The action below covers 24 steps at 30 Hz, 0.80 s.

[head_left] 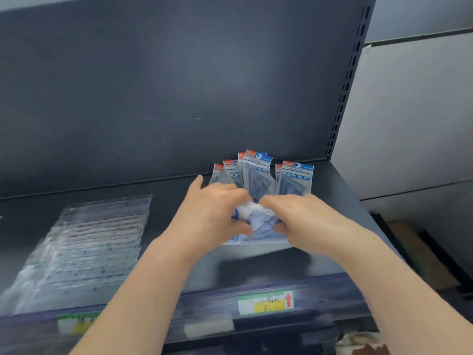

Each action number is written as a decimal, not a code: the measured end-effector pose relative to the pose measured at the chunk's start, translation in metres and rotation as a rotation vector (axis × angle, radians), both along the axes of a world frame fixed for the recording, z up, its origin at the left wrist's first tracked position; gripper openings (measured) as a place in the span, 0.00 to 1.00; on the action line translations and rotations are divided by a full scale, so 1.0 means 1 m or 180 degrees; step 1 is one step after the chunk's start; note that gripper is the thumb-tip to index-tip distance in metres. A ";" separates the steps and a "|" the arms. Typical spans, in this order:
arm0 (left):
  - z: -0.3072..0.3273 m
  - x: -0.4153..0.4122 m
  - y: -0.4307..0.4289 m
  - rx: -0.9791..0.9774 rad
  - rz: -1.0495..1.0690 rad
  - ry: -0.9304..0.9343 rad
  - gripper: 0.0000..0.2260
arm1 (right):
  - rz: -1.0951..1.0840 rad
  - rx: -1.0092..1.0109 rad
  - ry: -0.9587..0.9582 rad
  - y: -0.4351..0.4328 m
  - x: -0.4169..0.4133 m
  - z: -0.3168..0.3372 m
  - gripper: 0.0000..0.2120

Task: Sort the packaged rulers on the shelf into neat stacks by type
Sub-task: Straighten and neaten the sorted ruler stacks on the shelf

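Several glossy packets between left hand, right hand.

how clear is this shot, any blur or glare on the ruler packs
Head view: the clear packs on the left are smeared by motion blur, with a dull sheen; the upright packs at the back are sharper; the left hand and right hand are soft-edged round the pack they grip; their shadow falls on the shelf; the left label is smeared, the right label sharper.

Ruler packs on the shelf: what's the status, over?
Left hand and right hand both grip one bundle of packs. Blue-topped packs stand against the back panel behind. Clear packs lie spread at left, untouched.
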State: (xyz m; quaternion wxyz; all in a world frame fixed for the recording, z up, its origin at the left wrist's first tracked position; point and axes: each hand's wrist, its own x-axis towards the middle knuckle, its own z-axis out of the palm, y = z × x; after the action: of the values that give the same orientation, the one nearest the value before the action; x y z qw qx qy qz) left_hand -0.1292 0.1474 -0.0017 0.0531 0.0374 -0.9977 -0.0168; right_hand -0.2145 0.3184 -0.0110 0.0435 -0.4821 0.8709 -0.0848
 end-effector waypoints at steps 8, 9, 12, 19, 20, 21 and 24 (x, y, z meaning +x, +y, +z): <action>-0.019 0.015 -0.005 0.0655 0.0298 -0.0614 0.13 | -0.0148 -0.0036 0.0165 0.001 0.006 -0.025 0.13; -0.019 0.016 -0.004 0.0630 0.0252 -0.0640 0.14 | -0.0152 -0.0009 0.0273 0.000 0.008 -0.027 0.12; -0.014 0.012 -0.002 0.0422 0.0144 -0.0562 0.16 | -0.0069 0.0048 0.0565 -0.005 0.011 -0.025 0.11; 0.004 -0.018 -0.003 0.2012 0.0754 0.1304 0.15 | -0.1378 -0.0734 -0.0823 0.023 -0.016 -0.019 0.09; 0.002 -0.026 0.000 0.2274 0.0822 0.1375 0.15 | -0.1666 -0.1116 -0.1313 0.029 -0.024 -0.024 0.08; -0.003 -0.036 0.003 0.2363 0.0882 0.1292 0.13 | -0.1924 -0.1523 -0.1783 0.036 -0.034 -0.031 0.06; -0.023 -0.064 0.020 0.2095 0.0972 0.0535 0.14 | -0.2420 -0.2324 -0.2667 0.049 -0.054 -0.047 0.05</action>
State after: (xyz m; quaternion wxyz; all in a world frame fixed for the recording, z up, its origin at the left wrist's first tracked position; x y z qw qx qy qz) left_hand -0.1933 0.1670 -0.0246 0.1219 0.1993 -0.9141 -0.3316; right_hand -0.2684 0.3675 -0.0577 0.1790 -0.0521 0.8051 -0.5630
